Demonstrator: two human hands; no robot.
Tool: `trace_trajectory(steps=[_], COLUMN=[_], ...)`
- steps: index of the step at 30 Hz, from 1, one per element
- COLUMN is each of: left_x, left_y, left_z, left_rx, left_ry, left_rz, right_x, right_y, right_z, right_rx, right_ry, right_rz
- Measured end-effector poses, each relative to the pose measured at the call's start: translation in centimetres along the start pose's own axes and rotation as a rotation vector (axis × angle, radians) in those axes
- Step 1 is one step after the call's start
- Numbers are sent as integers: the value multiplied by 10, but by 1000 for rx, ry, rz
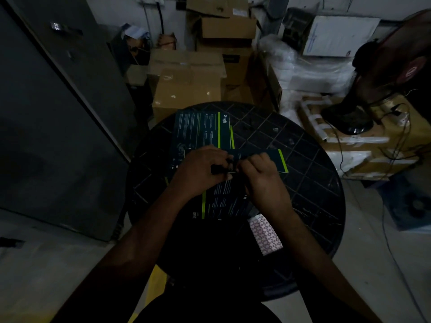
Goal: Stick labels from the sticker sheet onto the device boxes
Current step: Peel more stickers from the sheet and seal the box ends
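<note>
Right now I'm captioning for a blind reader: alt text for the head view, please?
Both hands, left hand and right hand, meet over a dark green-striped device box on a round black table. A sticker sheet lies nearer; cardboard cartons stand behind.

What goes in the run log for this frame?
stage: labelling | left hand and right hand: together at middle box | sticker sheet: on table
</note>
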State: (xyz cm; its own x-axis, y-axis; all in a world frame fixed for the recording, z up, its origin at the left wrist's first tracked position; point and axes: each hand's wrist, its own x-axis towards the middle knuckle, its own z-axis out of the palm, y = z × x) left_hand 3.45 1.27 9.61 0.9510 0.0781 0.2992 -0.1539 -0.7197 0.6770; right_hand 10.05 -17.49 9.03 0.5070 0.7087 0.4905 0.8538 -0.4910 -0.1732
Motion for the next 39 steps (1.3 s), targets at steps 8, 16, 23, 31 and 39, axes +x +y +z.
trace_trajectory(steps=[8,16,23,31,39], left_x=[2,5,8,9,10], left_y=[1,1,-1,-3,-1], left_z=[-1,-2,-5,-3,-5], left_rx=[-19,-38,-38,-22,-35], left_ry=[32,48,51,25,5], left_rz=[-9,-26,-6,-33,-78], right_x=[-1,4,16,12,13], right_y=[0,7,9,3,18], right_z=[-5,-18,-5,-1,-5], right_rx=[3,434,324,284,316], right_ry=[-41,-20,-41,129,-6], right_rz=[-43,167,170,173,150])
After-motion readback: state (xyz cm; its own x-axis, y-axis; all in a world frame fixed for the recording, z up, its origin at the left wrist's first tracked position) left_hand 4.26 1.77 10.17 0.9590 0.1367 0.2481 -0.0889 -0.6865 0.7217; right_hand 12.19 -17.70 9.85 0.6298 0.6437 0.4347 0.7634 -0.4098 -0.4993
